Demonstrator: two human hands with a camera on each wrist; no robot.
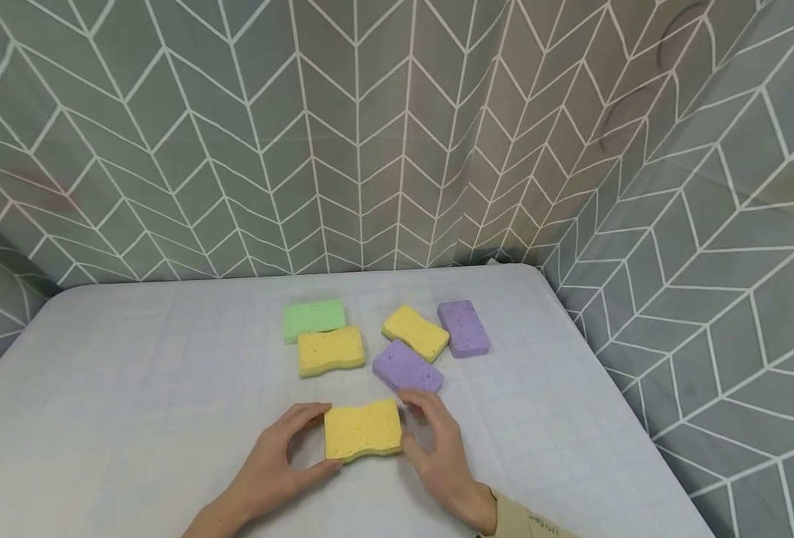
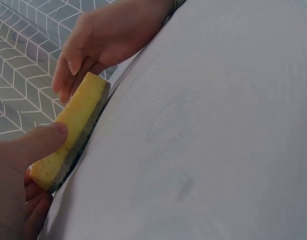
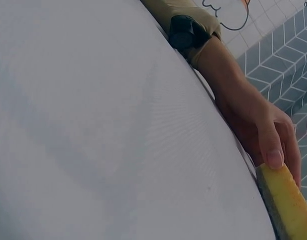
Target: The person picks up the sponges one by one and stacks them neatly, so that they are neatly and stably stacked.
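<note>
A yellow sponge (image 1: 363, 430) with wavy long sides lies flat on the white-covered table, between both hands. Its dark scouring layer (image 2: 83, 141) faces down, as the left wrist view shows. My left hand (image 1: 272, 459) pinches its left end, thumb on the near side and fingers on the far side. Around the right end is my right hand (image 1: 440, 456), fingers loosely bent and thumb by the near corner; it does not grip, and whether it touches is unclear. Just beyond the right fingertips lies a purple sponge (image 1: 408, 366). In the right wrist view, the left hand (image 3: 263, 125) holds the sponge.
Farther back, a yellow sponge (image 1: 332, 351) lies against a green sponge (image 1: 314, 319). To the right, another yellow sponge (image 1: 415, 332) touches the nearer purple one, beside a second purple sponge (image 1: 463, 329). A grey patterned curtain (image 1: 336, 149) hangs behind the table (image 1: 134, 388) and along its sides.
</note>
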